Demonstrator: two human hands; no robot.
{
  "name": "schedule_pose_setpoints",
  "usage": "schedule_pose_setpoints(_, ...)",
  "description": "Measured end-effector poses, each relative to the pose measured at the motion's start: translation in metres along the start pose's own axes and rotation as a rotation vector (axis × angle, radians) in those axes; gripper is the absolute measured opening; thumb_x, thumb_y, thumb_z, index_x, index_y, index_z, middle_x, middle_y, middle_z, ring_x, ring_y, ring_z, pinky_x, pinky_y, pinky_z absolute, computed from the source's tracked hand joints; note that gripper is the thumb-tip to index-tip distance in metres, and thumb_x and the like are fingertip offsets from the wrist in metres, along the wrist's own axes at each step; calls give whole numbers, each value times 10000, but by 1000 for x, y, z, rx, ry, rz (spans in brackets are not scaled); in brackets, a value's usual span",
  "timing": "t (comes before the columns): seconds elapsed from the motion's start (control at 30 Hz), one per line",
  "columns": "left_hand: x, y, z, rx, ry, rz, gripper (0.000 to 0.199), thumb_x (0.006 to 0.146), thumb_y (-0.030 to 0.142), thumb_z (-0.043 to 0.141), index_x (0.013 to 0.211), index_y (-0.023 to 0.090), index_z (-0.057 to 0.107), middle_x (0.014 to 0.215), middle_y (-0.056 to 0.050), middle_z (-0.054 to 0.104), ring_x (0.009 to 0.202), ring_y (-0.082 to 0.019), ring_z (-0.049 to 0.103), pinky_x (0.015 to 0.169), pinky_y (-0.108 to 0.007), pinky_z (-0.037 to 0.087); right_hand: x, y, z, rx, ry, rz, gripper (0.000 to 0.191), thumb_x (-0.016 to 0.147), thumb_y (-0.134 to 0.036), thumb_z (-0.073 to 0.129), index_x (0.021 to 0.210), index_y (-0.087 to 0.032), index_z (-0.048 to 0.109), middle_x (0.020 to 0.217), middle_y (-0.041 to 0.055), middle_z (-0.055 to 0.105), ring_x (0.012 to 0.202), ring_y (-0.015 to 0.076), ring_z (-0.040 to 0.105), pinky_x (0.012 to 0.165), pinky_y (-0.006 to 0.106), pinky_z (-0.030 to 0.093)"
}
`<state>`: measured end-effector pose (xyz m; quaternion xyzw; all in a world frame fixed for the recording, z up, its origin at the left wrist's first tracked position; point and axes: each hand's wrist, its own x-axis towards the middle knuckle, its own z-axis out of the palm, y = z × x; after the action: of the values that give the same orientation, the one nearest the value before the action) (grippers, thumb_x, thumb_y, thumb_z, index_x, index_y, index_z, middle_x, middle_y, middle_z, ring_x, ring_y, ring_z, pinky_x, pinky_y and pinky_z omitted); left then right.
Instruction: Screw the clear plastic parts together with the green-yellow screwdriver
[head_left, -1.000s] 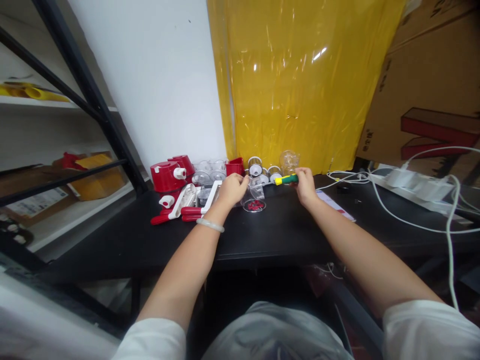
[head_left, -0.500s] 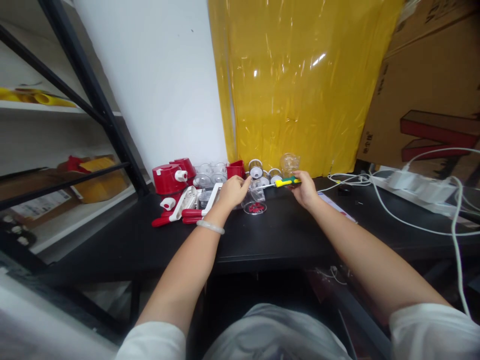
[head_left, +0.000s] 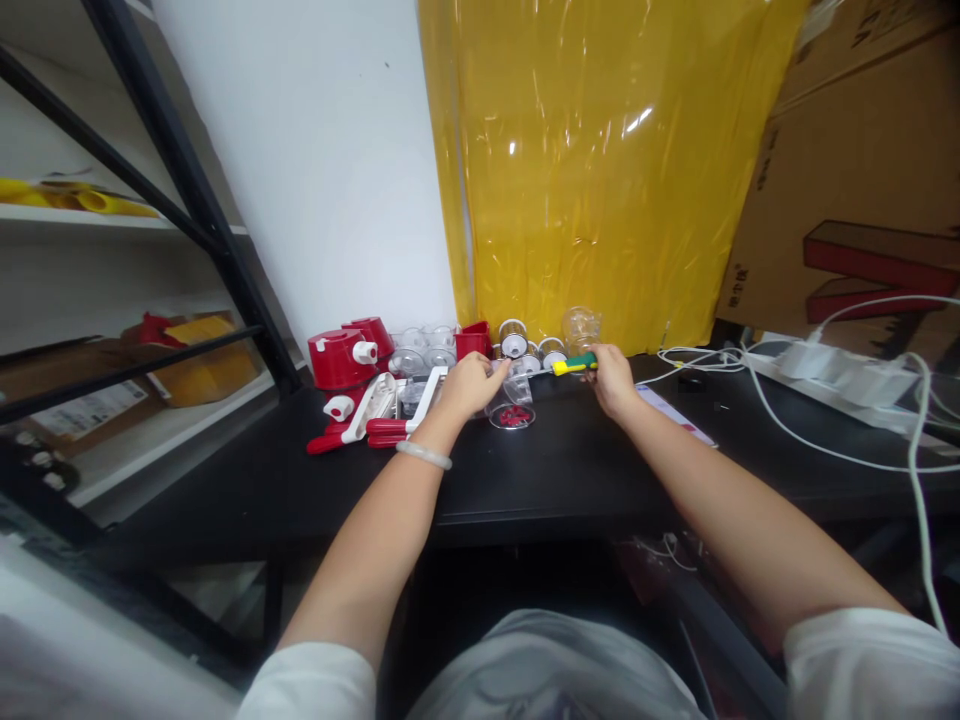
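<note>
My right hand is closed round the green and yellow handle of a screwdriver, its shaft pointing left. The shaft's end meets a clear plastic part, which my left hand grips from the left; that hand's fingertips are partly hidden. At the lower end of the clear part shows a round base with red pieces. Just behind lie several metal-rimmed cylinders with white centres. White frames with red handles lie beside my left wrist.
Red housings with white knobs, clear cups and a red hopper stand along the back of the black table. At right are a power strip with white cables, a sheet of paper and a large carton.
The view has shifted very slightly. Both hands keep their hold, and the screwdriver stays against the clear part with almost no visible movement.
</note>
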<state>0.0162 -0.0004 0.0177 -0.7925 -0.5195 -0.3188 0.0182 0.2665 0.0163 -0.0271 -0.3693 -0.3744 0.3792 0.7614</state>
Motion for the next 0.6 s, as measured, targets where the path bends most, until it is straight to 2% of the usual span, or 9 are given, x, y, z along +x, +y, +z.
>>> schedule_pose_setpoints(0.07,-1,0,0,0,0,-1,570,1002,591,443,785,173,763,1072,-132,743,1043,-258,686,939,-341,506,-2,-3,4,83,33,53,249,715,-335,703,793,-241,487,538,-104,465,407,75,424,422,216,411)
schedule_pose_setpoints(0.17,-1,2,-1,-2,-4,-8,574,1003,594,440,790,170,764,1075,-134,741,1032,-262,690,934,-349,508,-4,-5,6,158,36,73,232,715,-327,676,794,-238,477,592,-89,510,437,79,463,429,216,413)
schedule_pose_setpoints(0.27,-2,3,-2,2,-9,-12,554,1005,575,451,789,171,762,1090,-134,742,1040,-260,690,941,-345,506,-2,-4,3,66,46,25,284,769,-448,683,786,-238,491,578,-79,503,428,89,463,406,223,396)
schedule_pose_setpoints(0.4,-1,3,-1,3,-4,-14,540,1004,562,460,774,173,756,1080,-132,744,1040,-257,688,938,-338,505,0,-1,-1,-140,57,-31,430,784,-616,701,744,-245,486,478,-94,402,382,97,400,391,238,388)
schedule_pose_setpoints(0.47,-1,3,-1,-4,-3,-11,543,1002,566,460,768,176,755,1077,-131,743,1039,-257,688,937,-339,504,-1,-3,0,-137,38,-20,419,767,-563,742,730,-246,471,461,-107,367,374,86,365,401,233,393)
schedule_pose_setpoints(0.6,-1,3,-1,-7,-11,-12,520,1003,547,470,777,176,755,1084,-133,743,1052,-262,689,950,-344,500,-5,-8,6,24,37,60,231,769,-323,693,754,-235,480,511,-99,422,402,74,385,423,208,397)
